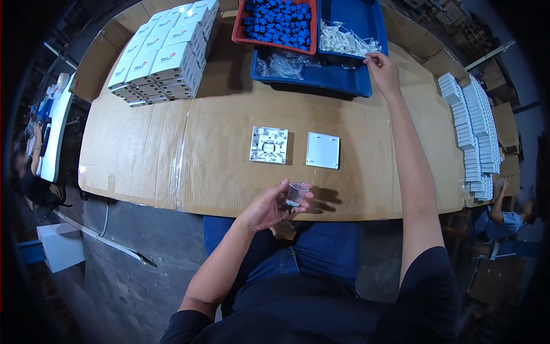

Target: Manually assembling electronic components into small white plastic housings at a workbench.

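My left hand (272,207), over the table's near edge, is closed on a small clear plastic bag (297,194). Something pale lies in the bottom of the bag. Stretched far forward, my right hand (382,71) has its fingertips together at the near corner of a blue bin (380,34) of white plastic pieces (344,39); what they pinch, if anything, is too small to make out. Between my hands and the bins lie a square white housing (268,145) with a patterned inside and a ring at its centre, and a plain white square cover (323,151).
A red bin (314,23) of blue parts and a lower blue tray (344,86) with clear bags (283,66) stand at the back. White boxes (166,54) are stacked back left. White stacked pieces (472,126) line the right. Other people sit at both sides.
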The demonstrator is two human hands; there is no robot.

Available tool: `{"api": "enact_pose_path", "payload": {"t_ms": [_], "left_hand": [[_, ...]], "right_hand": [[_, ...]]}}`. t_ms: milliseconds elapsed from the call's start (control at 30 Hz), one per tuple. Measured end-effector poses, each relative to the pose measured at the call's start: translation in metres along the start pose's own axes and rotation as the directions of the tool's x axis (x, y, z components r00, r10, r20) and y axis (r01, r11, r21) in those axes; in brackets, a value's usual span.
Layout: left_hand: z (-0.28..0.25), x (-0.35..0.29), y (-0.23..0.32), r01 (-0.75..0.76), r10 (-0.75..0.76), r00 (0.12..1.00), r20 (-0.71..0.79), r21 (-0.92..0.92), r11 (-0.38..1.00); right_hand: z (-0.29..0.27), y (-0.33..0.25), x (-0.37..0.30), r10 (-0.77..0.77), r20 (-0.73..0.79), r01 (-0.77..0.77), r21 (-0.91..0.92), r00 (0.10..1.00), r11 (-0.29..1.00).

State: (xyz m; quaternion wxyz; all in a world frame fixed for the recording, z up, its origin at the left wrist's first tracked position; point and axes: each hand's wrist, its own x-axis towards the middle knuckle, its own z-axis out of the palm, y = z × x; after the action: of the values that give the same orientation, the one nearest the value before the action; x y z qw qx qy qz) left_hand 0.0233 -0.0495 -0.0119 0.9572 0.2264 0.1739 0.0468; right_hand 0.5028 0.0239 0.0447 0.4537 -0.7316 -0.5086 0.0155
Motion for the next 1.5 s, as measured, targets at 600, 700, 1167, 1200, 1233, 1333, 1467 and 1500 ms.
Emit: {"api": "enact_pose_path", "payload": {"t_ms": [600, 700, 1167, 1200, 1233, 1333, 1467, 1500], "left_hand": [[-0.006, 0.011, 0.007, 0.094, -0.08, 0.989, 0.128, -0.106, 0.99], [-0.005, 0.01, 0.008, 0.1, -0.082, 0.987, 0.14, -0.131, 0.986], [0.008, 0.002, 0.009, 0.062, -0.061, 0.997, 0.048, -0.023, 0.998], [0.006, 0.002, 0.007, 0.037, -0.037, 0.999, 0.04, 0.0, 0.999], [0.005, 0.002, 0.005, 0.014, -0.015, 0.999, 0.036, 0.025, 1.0], [0.0, 0.005, -0.003, -0.042, 0.039, 0.998, 0.046, 0.08, 0.996], [0.003, -0.001, -0.008, -0.038, 0.04, 0.999, -0.011, 0.097, 0.995], [0.002, -0.003, -0.011, -0.056, 0.057, 0.998, -0.009, 0.085, 0.995]], "right_hand": [[0.024, -0.004, 0.1, 0.291, 0.077, -0.206, -0.537, 0.954, 0.818], [0.028, -0.008, 0.102, 0.286, 0.028, -0.225, -0.544, 0.958, 0.808], [-0.028, -0.104, -0.002, 0.289, 0.09, -0.264, 0.714, 0.953, 0.649], [-0.032, -0.117, -0.018, 0.255, 0.107, -0.242, 0.773, 0.961, 0.586], [-0.038, -0.129, -0.034, 0.221, 0.118, -0.219, 0.825, 0.968, 0.52], [-0.054, -0.153, -0.076, 0.196, 0.1, -0.179, 0.879, 0.976, 0.442], [-0.068, -0.172, -0.113, 0.17, 0.102, -0.161, 0.908, 0.98, 0.386], [-0.07, -0.177, -0.121, 0.168, 0.105, -0.164, 0.908, 0.98, 0.386]]}}
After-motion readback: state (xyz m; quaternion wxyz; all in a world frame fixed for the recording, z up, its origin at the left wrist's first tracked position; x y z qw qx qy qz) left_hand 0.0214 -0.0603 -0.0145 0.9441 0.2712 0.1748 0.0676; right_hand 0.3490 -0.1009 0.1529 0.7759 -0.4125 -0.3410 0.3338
